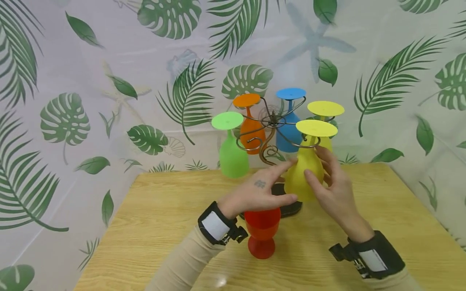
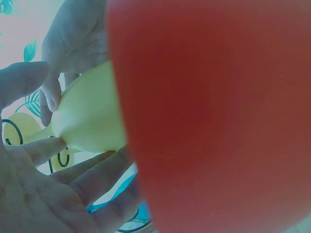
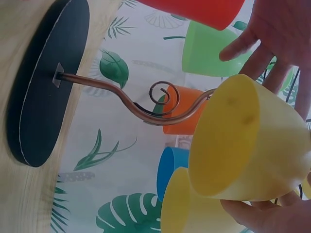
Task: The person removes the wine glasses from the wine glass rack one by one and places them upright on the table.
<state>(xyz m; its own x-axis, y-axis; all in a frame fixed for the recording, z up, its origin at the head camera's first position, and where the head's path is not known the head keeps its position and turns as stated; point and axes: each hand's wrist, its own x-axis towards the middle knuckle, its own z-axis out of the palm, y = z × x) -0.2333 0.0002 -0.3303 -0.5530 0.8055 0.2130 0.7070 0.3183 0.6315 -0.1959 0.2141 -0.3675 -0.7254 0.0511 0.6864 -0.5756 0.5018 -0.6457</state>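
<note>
A yellow goblet [image 1: 303,178] hangs upside down by its stem in a loop of the wire rack [image 1: 273,120]. My right hand [image 1: 336,190] holds its bowl from the right, thumb in front and fingers curled behind. On the other side my left hand [image 1: 260,188] has its fingers spread fairly straight, fingertips against the bowl in the left wrist view. The goblet's mouth [image 3: 223,141] faces down toward the black base [image 3: 48,82] in the right wrist view. A red goblet [image 1: 263,230] stands upright on the table below my left hand, blurred and large in the left wrist view.
Also hanging upside down on the rack are a green goblet [image 1: 233,155], an orange goblet [image 1: 252,131], a blue goblet [image 1: 288,137] and a second yellow goblet [image 1: 325,108]. Behind the wooden table [image 1: 174,198] is a leaf-patterned backdrop [image 1: 109,161].
</note>
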